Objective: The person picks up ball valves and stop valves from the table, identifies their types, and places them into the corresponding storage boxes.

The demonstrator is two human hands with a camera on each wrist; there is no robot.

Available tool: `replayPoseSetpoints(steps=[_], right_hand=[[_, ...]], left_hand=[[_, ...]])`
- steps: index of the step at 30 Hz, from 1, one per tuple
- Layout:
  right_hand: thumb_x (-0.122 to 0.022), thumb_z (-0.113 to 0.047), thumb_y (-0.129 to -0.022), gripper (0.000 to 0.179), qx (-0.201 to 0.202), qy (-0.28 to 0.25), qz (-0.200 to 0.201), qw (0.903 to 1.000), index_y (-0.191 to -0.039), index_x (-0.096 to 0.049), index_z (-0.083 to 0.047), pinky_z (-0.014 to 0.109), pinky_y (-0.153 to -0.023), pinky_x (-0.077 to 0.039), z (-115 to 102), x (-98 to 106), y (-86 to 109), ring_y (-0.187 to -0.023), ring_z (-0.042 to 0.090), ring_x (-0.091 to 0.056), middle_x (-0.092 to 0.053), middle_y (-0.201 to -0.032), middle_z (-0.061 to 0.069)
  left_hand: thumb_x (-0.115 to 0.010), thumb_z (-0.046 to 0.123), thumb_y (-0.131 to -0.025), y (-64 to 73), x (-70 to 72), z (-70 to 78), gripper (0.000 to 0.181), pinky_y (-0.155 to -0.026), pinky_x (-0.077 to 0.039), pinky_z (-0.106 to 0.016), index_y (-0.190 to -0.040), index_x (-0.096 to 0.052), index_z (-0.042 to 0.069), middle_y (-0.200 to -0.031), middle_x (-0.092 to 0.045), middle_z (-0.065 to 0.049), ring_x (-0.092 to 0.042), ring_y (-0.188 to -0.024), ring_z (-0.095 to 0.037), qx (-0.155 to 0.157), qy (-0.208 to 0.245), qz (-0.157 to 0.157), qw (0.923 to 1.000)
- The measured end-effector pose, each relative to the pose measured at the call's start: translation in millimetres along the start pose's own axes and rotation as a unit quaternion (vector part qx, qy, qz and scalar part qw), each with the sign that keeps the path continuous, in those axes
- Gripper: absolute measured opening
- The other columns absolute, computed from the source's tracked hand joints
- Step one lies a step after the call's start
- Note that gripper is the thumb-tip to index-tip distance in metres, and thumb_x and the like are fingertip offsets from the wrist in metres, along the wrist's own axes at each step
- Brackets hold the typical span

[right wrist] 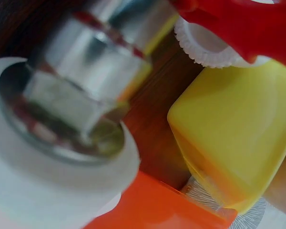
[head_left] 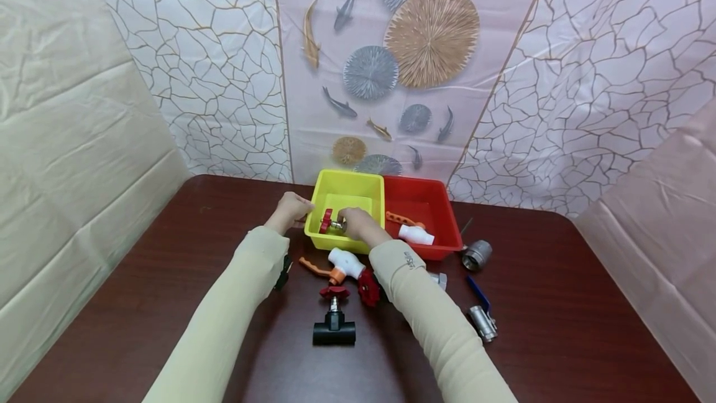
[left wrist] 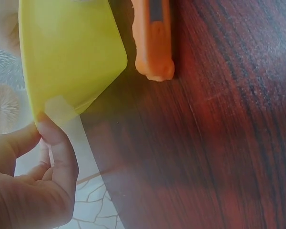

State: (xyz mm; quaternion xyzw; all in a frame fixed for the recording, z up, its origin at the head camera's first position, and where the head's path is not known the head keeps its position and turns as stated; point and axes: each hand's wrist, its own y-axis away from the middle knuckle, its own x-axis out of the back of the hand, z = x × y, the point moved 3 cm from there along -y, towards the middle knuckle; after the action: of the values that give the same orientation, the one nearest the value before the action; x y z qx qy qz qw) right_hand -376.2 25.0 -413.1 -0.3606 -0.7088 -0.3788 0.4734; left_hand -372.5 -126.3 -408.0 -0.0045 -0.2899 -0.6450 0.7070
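Observation:
My left hand (head_left: 293,209) pinches the left rim of the yellow bin (head_left: 349,180) between thumb and finger; the left wrist view shows this hand (left wrist: 43,176) at the bin's corner. Inside the bin, my right hand (head_left: 360,226) holds a valve with a red handwheel (head_left: 326,221) by its lower end. Its metal stem shows, while the fingers hide the body. Just in front of the bin lies a white ball valve (head_left: 345,262) with an orange lever. A second red handwheel (head_left: 368,287) touches it, partly behind my right sleeve.
Beside the yellow bin stands a red bin (head_left: 450,219) holding a white valve (head_left: 416,234) with an orange lever. A black tee-shaped valve (head_left: 334,331) stands nearer me. To the right lie a steel fitting (head_left: 477,255) and a steel ball valve (head_left: 482,322) with a blue lever.

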Motion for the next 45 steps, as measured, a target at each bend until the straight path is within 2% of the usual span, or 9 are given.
replayPoseSetpoints(steps=[7, 10, 14, 18, 22, 27, 35, 38, 45], right_hand=[[-0.062, -0.001, -0.086, 0.025, 0.005, -0.004, 0.007, 1.0, -0.111, -0.063, -0.004, 0.037, -0.089, -0.049, -0.4, -0.2, -0.3, -0.101, 0.027, -0.061, -0.067, -0.106, 0.012], [-0.063, -0.001, -0.085, 0.025, 0.007, -0.005, 0.012, 0.9999, -0.11, -0.064, -0.004, 0.037, -0.088, -0.049, -2.0, 0.1, -0.1, -0.099, 0.027, -0.062, -0.067, -0.103, 0.012], [-0.064, -0.001, -0.086, 0.025, 0.009, -0.003, 0.01, 0.9999, -0.111, -0.064, -0.004, 0.037, -0.09, -0.049, -4.0, -0.2, 0.3, -0.1, 0.026, -0.061, -0.067, -0.104, 0.011], [-0.063, -0.003, -0.087, 0.027, 0.017, 0.004, 0.0, 0.9998, -0.113, -0.063, -0.005, 0.037, -0.091, -0.048, -5.9, -0.8, 0.0, -0.103, 0.026, -0.061, -0.066, -0.108, 0.011], [-0.063, -0.003, -0.087, 0.029, 0.019, 0.011, -0.006, 0.9997, -0.116, -0.061, -0.005, 0.037, -0.094, -0.048, -6.5, -0.1, -1.3, -0.107, 0.027, -0.06, -0.065, -0.111, 0.012], [-0.064, -0.004, -0.087, 0.03, 0.018, 0.015, 0.0, 0.9997, -0.116, -0.062, -0.005, 0.037, -0.094, -0.047, -5.5, 2.9, -1.9, -0.107, 0.027, -0.06, -0.066, -0.111, 0.012], [-0.064, -0.006, -0.088, 0.031, 0.022, 0.011, -0.004, 0.9997, -0.119, -0.061, -0.006, 0.037, -0.096, -0.046, -5.2, 4.5, 0.1, -0.109, 0.027, -0.059, -0.065, -0.115, 0.012], [-0.064, -0.006, -0.088, 0.031, 0.022, 0.009, -0.006, 0.9997, -0.119, -0.061, -0.007, 0.037, -0.096, -0.046, -4.4, 3.3, -0.5, -0.109, 0.027, -0.059, -0.065, -0.115, 0.012], [-0.063, -0.01, -0.09, 0.032, 0.03, 0.013, -0.02, 0.9993, -0.121, -0.06, -0.005, 0.038, -0.097, -0.046, -3.6, -1.2, -2.6, -0.111, 0.029, -0.058, -0.064, -0.116, 0.013]], left_hand=[[-0.055, 0.011, -0.094, 2.4, 2.6, 2.6, 0.026, -0.076, -0.057, -0.036, -0.114, -0.061, -0.005, -0.106, -0.062, -0.015, -0.059, -0.073, -0.016, -0.002, -0.006, -0.006, 1.0], [-0.055, 0.009, -0.094, -7.3, 3.0, 1.0, 0.024, -0.075, -0.057, -0.037, -0.112, -0.062, -0.006, -0.11, -0.063, -0.018, -0.063, -0.079, -0.021, 0.0, -0.008, -0.013, 0.9999], [-0.056, 0.007, -0.093, -20.2, 2.7, -4.0, 0.021, -0.069, -0.057, -0.038, -0.106, -0.063, -0.007, -0.103, -0.064, -0.019, -0.064, -0.078, -0.024, -0.005, -0.002, -0.021, 0.9998], [-0.054, 0.009, -0.094, -8.1, 5.6, -2.6, 0.026, -0.074, -0.057, -0.037, -0.114, -0.061, -0.006, -0.109, -0.062, -0.018, -0.062, -0.079, -0.022, 0.004, -0.002, -0.014, 0.9999], [-0.053, 0.011, -0.095, 2.8, 8.5, 0.8, 0.028, -0.074, -0.056, -0.036, -0.115, -0.06, -0.007, -0.106, -0.061, -0.017, -0.058, -0.071, -0.018, -0.01, -0.005, -0.01, 0.9999], [-0.054, 0.01, -0.094, 7.7, 9.8, 5.8, 0.028, -0.077, -0.056, -0.038, -0.115, -0.061, -0.007, -0.107, -0.06, -0.018, -0.055, -0.069, -0.017, -0.022, -0.003, -0.008, 0.9997], [-0.054, 0.011, -0.094, 2.8, 9.7, 5.0, 0.028, -0.057, -0.051, -0.025, -0.115, -0.061, -0.005, -0.105, -0.059, -0.014, -0.054, -0.074, -0.017, -0.014, -0.003, -0.009, 0.9999], [-0.054, 0.012, -0.094, 0.2, 8.8, 3.4, 0.027, -0.059, -0.052, -0.026, -0.115, -0.062, -0.005, -0.109, -0.059, -0.014, -0.055, -0.077, -0.017, -0.011, -0.003, -0.008, 0.9999], [-0.055, 0.012, -0.094, 0.2, 7.2, -1.3, 0.029, -0.077, -0.057, -0.036, -0.118, -0.061, -0.004, -0.119, -0.059, -0.019, -0.059, -0.08, -0.02, -0.001, 0.026, -0.011, 0.9996]])
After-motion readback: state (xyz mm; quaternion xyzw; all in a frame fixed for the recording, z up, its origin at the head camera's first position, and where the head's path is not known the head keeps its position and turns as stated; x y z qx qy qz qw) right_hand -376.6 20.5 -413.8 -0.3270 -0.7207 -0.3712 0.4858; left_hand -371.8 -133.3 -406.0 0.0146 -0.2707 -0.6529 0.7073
